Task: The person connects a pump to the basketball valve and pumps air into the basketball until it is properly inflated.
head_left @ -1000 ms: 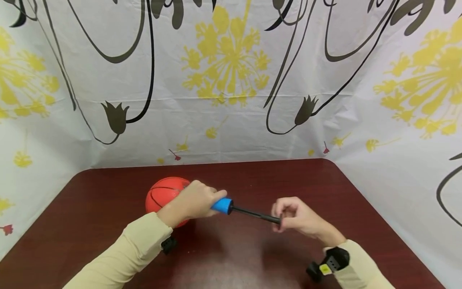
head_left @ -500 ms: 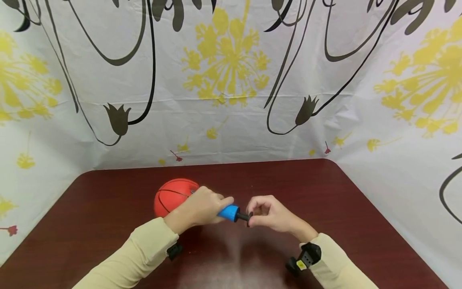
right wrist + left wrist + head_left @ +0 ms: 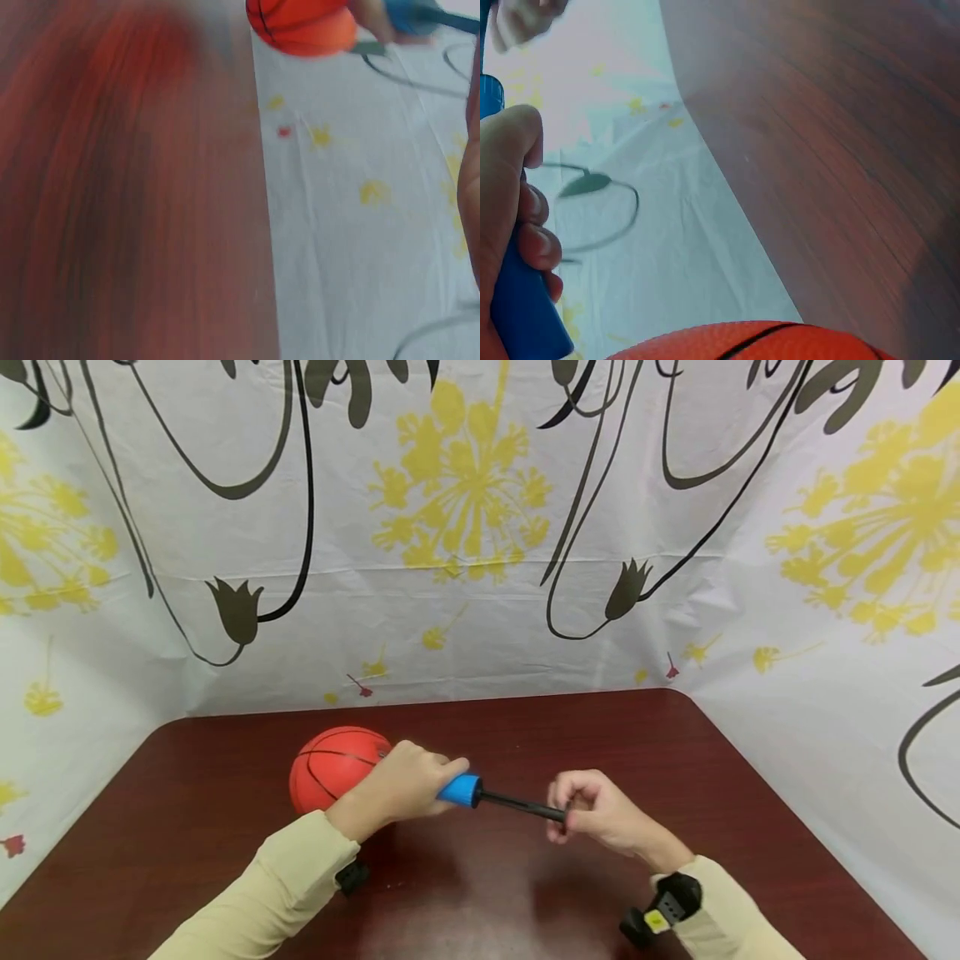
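Observation:
My left hand grips the blue barrel of a hand air pump, its fingers wrapped round it in the left wrist view. A black plunger rod sticks well out of the barrel towards the right. At the rod's outer end, my right hand pinches the dark handle between thumb and fingers. Behind the left wrist is a red-orange basketball with black lines. A small dark spot shows on the ball beside the hand; whether the pump joins it there is hidden.
A dark red wooden table with rounded far corners lies beneath the hands. White cloth printed with yellow flowers and dark stems hangs behind it and at both sides. Black wrist cameras sit on both sleeves.
Half a second ago the rod was pushed nearly into the barrel; now my right hand has drawn it out to the right again. Left hand and basketball have shifted slightly left.

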